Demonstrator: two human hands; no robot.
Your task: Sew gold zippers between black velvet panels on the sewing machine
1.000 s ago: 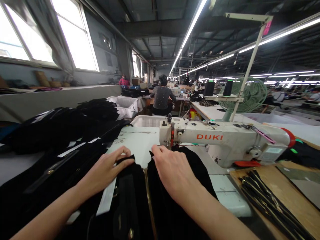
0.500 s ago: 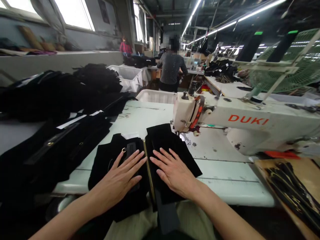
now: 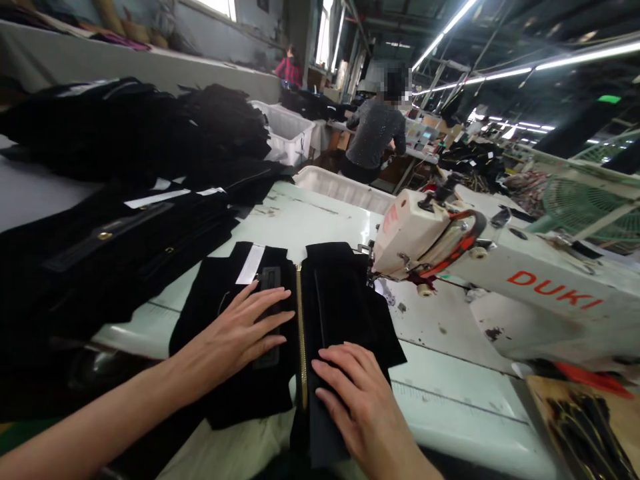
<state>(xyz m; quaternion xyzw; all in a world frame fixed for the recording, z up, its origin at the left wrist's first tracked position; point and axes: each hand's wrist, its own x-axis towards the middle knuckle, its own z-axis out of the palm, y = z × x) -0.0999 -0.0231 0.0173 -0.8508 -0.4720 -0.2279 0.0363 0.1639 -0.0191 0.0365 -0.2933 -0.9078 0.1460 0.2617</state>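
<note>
A black fabric piece (image 3: 350, 293) lies flat on the pale green sewing table (image 3: 300, 230), with a gold zipper (image 3: 301, 320) running down its middle. My left hand (image 3: 250, 327) rests on the left panel, fingers spread, beside a black rectangular tab (image 3: 271, 277) and below a white strip (image 3: 251, 265). Right of the zipper, my right hand (image 3: 355, 387) lies on the lower part of the right panel, fingers bent a little and apart, touching a dark flap (image 3: 323, 437). Neither hand grips anything. The sewing machine head (image 3: 410, 233) stands just beyond the panel's upper right edge.
Black garment pieces (image 3: 115, 247) are piled at the left. A white bin (image 3: 345, 190) sits behind the table. At the right are a wooden board (image 3: 540, 393) with zippers and a green fan (image 3: 575, 207). A person in grey (image 3: 375, 137) sits further back.
My right hand has moved down along the right panel, its fingers more bent. My left hand still lies on the left panel. The view has tilted and turned, and the white strip now shows more fully.
</note>
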